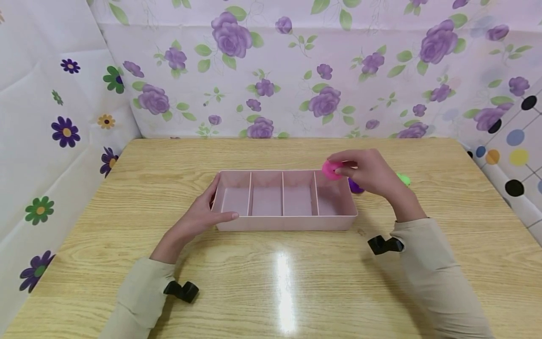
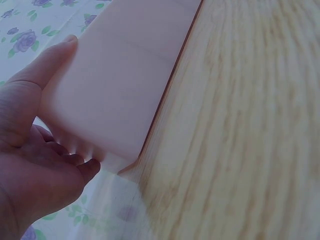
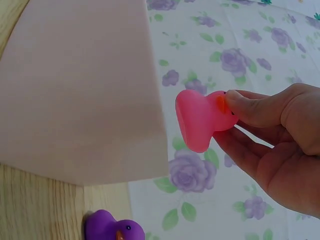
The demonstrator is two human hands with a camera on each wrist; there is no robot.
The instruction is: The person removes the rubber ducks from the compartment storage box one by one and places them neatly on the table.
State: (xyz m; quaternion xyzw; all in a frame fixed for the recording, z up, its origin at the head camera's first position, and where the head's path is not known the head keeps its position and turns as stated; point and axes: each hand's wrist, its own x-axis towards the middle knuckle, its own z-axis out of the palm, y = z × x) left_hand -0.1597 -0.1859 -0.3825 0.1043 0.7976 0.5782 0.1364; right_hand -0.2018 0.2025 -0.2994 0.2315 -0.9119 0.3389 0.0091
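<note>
A pale pink box with several compartments in a row (image 1: 285,223) stands on the table. My left hand (image 1: 199,214) holds its left end, the thumb on the near side and the fingers against the end wall. My right hand (image 1: 372,172) pinches a pink rubber duck (image 3: 195,120) by its head, between thumb and fingers. In the head view this duck is above the back rim of the rightmost compartment. A purple rubber duck (image 3: 112,227) lies on the table beside the box's right end, partly hidden by my right hand in the head view.
A bright green object (image 1: 404,179) lies further right, partly behind my right wrist. The wooden table (image 1: 254,268) meets a flowered sheet (image 1: 296,84) at its back edge. More patterned sheets hang at the left and right.
</note>
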